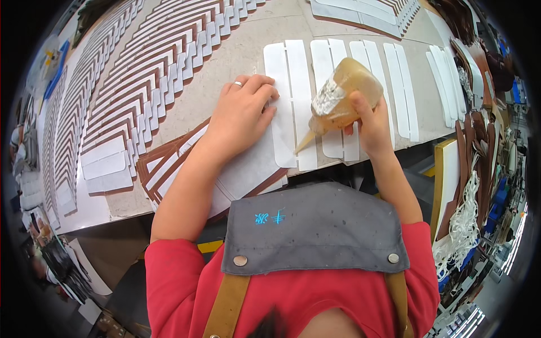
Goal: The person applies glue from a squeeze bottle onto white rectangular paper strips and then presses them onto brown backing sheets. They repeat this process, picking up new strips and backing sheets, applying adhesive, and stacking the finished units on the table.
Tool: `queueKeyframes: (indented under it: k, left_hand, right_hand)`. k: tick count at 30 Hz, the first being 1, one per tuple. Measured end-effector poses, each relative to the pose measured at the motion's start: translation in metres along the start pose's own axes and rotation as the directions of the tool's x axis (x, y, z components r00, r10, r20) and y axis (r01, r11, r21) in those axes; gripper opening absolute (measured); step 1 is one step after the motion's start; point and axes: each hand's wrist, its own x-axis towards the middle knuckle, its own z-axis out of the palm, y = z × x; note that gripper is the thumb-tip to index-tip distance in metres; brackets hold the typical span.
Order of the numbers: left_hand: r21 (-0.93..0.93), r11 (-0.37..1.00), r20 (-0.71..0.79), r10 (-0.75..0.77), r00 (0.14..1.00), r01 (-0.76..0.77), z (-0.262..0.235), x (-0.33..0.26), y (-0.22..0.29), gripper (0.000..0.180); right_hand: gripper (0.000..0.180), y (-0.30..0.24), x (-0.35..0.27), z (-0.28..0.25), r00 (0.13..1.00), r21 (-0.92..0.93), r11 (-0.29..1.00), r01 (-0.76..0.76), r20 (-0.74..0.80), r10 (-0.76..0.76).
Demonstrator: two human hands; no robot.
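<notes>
A soft, see-through glue bottle (pixel 342 98) full of amber glue is held in the right hand (pixel 372 127), with the grip closed around its body. The bottle is tipped down to the left, and its thin tip is just at the lower part of a white strip (pixel 293 101) near the front edge of the bench (pixel 225 67). The left hand (pixel 242 115) is laid flat on the same strip, fingers spread, nothing gripped; one ring is worn on it.

About eight long white strips are laid side by side in pairs on the bench. Under the left wrist a small pile of brown and white pieces (pixel 169 163) is seen. Farther left, long curved rows of brown and white pieces (pixel 141 73) are spread out, too many to count. On the right, brown pieces (pixel 479 141) are stacked. Nothing is in the way between the tip and the strip.
</notes>
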Motion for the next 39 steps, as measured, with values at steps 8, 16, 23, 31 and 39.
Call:
queueKeyframes:
  k: [8, 16, 23, 31, 39]
  left_hand:
    - [0.002, 1.0, -0.008, 0.009, 1.0, -0.009, 0.002, -0.001, 0.0, 0.015]
    - [-0.007, 1.0, 0.007, -0.005, 1.0, 0.005, 0.002, 0.0, -0.001, 0.016]
    - [-0.011, 1.0, 0.009, -0.015, 1.0, 0.015, 0.002, 0.0, -0.001, 0.015]
    - [-0.01, 1.0, 0.003, -0.011, 1.0, 0.011, 0.002, -0.001, -0.001, 0.016]
    - [-0.026, 1.0, -0.009, 0.0, 1.0, 0.0, 0.002, 0.0, -0.001, 0.016]
  right_hand:
    - [0.061, -0.009, 0.003, -0.003, 0.995, 0.346, 0.933, -0.095, 0.013, 0.096]
    - [0.055, -0.028, 0.095, -0.012, 0.951, -0.049, 0.956, 0.29, -0.099, -0.293]
    - [0.054, -0.016, 0.126, -0.007, 0.937, -0.113, 0.938, 0.327, -0.088, -0.337]
    - [0.053, -0.013, 0.117, -0.007, 0.952, -0.137, 0.948, 0.287, -0.073, -0.299]
    - [0.051, -0.011, 0.054, -0.011, 0.994, -0.078, 0.991, 0.113, 0.001, -0.113]
